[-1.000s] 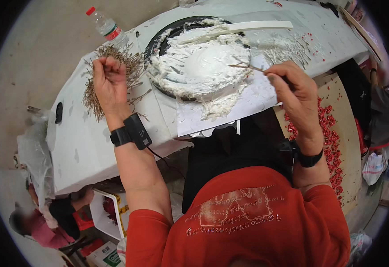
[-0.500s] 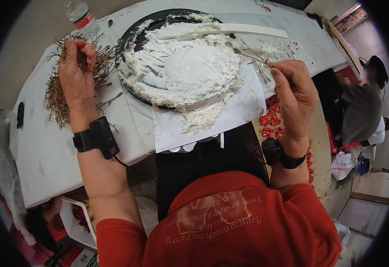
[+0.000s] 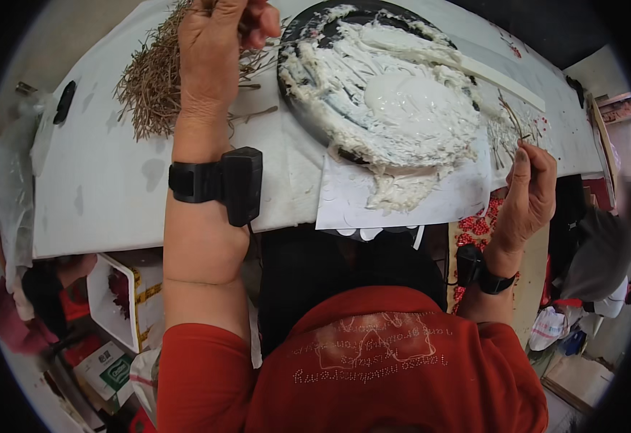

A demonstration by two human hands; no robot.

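Observation:
My right hand (image 3: 528,193) pinches a thin brown twig (image 3: 511,119) between thumb and fingertips, to the right of a round black tray (image 3: 308,119). Thick white paste (image 3: 413,105) covers most of that tray and spills over its near rim onto a white sheet of paper (image 3: 333,206). At the upper left, my left hand (image 3: 211,54) is raised over a heap of brown twigs (image 3: 153,83), its fingers curled. The top of this hand is cut off by the frame, and anything in its fingers cannot be made out.
A pale flat stick (image 3: 506,83) rests across the tray's right rim. More twigs (image 3: 499,148) lie beyond my right hand. Red berries (image 3: 478,227) cover a board at my right. A white bin (image 3: 110,296) stands below the table at left. People are at both sides.
The view has shifted, so the table sits further right and higher. My left hand has moved toward the tray side of the twig heap. The twig in my right hand now points upward.

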